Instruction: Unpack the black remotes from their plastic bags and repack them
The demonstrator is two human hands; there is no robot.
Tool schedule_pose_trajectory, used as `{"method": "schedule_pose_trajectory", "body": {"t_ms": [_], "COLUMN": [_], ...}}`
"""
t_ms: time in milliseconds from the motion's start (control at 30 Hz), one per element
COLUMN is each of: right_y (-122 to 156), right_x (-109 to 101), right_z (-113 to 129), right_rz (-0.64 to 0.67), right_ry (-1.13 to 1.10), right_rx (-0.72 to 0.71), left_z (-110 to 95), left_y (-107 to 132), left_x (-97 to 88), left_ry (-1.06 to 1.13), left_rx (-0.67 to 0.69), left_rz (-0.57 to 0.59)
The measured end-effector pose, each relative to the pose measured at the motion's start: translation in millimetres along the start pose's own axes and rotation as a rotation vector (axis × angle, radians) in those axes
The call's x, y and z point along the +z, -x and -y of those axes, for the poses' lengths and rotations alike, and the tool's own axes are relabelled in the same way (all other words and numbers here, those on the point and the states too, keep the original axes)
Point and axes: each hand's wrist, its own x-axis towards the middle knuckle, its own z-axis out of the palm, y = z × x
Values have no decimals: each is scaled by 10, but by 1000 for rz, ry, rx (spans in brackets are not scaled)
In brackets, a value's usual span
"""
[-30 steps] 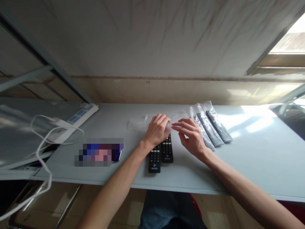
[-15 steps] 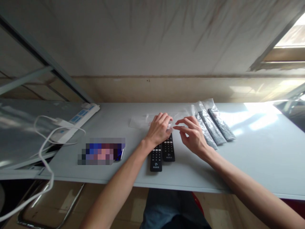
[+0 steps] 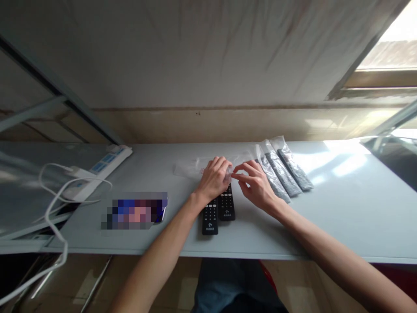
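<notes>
Two black remote controls lie side by side on the pale table in front of me. My left hand curls over their far ends, fingers closed on a clear plastic bag. My right hand meets it from the right, thumb and forefinger pinching the same bag's edge. More empty clear bags lie flat just beyond my left hand.
Three bagged remotes lie in a row right of my hands. A white power strip with white cables sits at the left, a blurred phone nearer me. Bright window light falls on the table's right end.
My right hand has moved left and its fingers have closed on the bag held by my left hand. The left hand has barely shifted.
</notes>
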Motion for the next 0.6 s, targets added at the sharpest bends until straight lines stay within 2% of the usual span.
{"method": "schedule_pose_trajectory", "body": {"t_ms": [200,600], "right_y": [-2,-12], "right_x": [-10,-31], "right_z": [41,13], "right_rz": [-16,21], "right_ry": [-31,-26], "right_rx": [9,66], "left_z": [13,-20], "left_y": [-3,2], "left_x": [10,5], "left_ry": [-6,-2], "left_rx": [28,45], "left_rz": [-31,-19]}}
